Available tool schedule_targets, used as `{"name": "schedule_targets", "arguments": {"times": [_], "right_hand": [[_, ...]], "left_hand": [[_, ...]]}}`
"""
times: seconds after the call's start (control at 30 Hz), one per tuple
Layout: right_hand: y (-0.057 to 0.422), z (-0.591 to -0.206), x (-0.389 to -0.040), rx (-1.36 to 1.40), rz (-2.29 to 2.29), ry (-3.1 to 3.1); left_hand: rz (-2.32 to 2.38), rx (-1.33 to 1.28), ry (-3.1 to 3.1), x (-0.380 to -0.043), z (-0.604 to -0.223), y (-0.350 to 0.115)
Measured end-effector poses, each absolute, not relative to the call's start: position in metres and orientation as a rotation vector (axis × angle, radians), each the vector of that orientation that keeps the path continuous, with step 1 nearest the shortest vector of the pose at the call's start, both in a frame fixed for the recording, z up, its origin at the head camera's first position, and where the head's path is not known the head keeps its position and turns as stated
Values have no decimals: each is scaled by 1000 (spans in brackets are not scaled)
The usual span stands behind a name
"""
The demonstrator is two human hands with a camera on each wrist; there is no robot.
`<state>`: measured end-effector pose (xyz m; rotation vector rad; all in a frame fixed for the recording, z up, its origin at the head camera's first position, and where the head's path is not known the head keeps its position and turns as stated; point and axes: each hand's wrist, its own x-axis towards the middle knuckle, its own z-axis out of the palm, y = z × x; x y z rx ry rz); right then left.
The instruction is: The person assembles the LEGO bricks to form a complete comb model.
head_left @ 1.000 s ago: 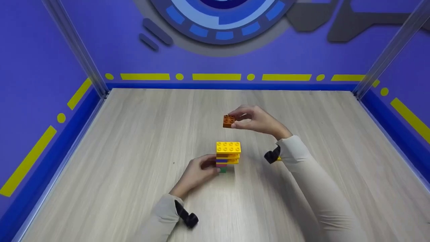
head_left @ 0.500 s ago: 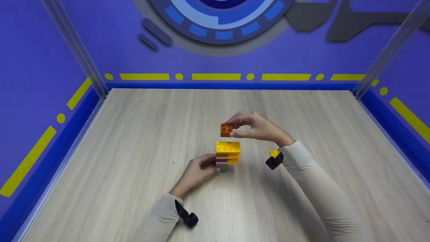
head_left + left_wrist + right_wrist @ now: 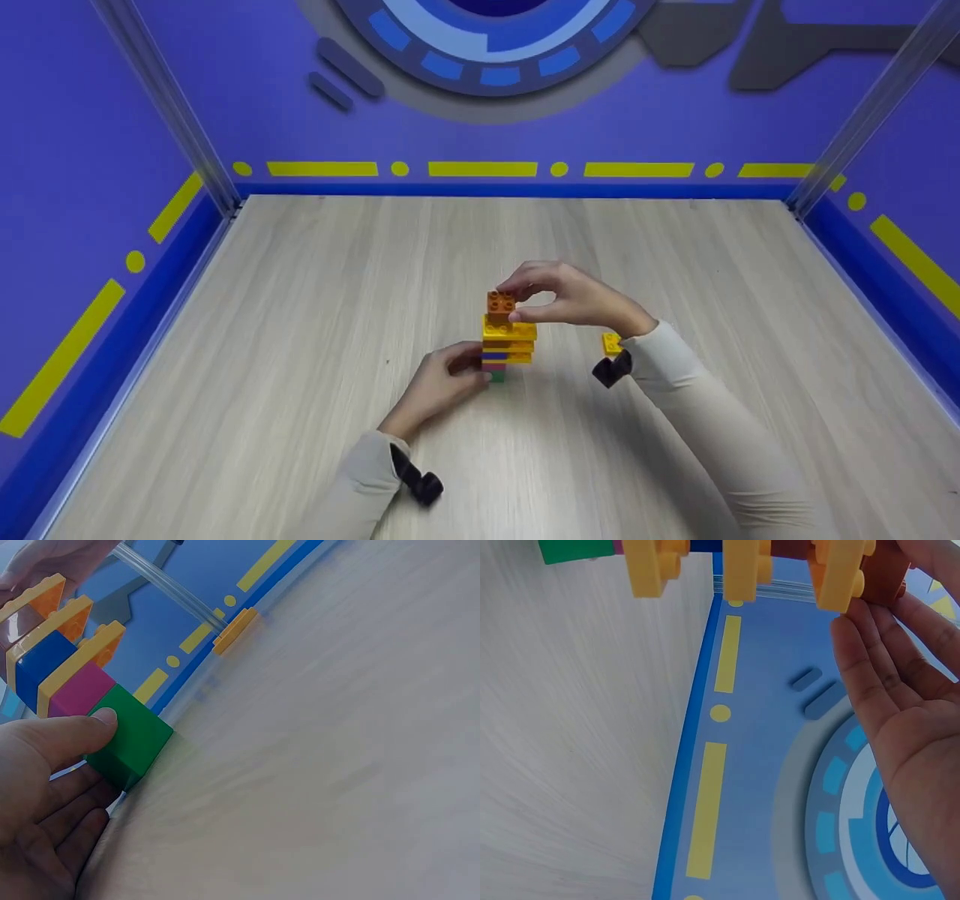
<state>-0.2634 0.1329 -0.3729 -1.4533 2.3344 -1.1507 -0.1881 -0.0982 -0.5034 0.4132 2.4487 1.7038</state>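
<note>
A tower of toy building bricks stands on the table in the middle of the head view. In the left wrist view its bottom brick is green (image 3: 139,739), with a magenta brick (image 3: 81,691), a blue brick (image 3: 43,669) and yellow bricks that jut out to one side above. My left hand (image 3: 448,379) grips the base, thumb on the green brick and fingers behind it. Between thumb and fingers my right hand (image 3: 577,296) pinches an orange-brown four-stud brick (image 3: 501,302), right over the left end of the top yellow brick (image 3: 517,331). In the right wrist view, this brown brick (image 3: 886,571) meets the yellow one.
A loose yellow brick (image 3: 611,343) lies on the wooden table (image 3: 315,300) beside my right wrist, partly covered by the black wrist strap (image 3: 611,369). Blue-purple panels (image 3: 465,142) enclose the table at the back and sides.
My right hand has brought the orange-brown brick down and slightly left, from above and behind the tower onto its top. My left hand has stayed at the base.
</note>
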Motion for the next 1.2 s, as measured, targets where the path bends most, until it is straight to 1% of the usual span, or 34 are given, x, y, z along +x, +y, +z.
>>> {"name": "schedule_targets", "arguments": {"times": [0.53, 1.2], "right_hand": [[131, -378, -259, -1504, -1104, 2335], [129, -379, -254, -1535, -1101, 2339]], "left_hand": [[1726, 467, 2436, -190, -506, -99], [1722, 432, 2426, -190, -505, -99]]}}
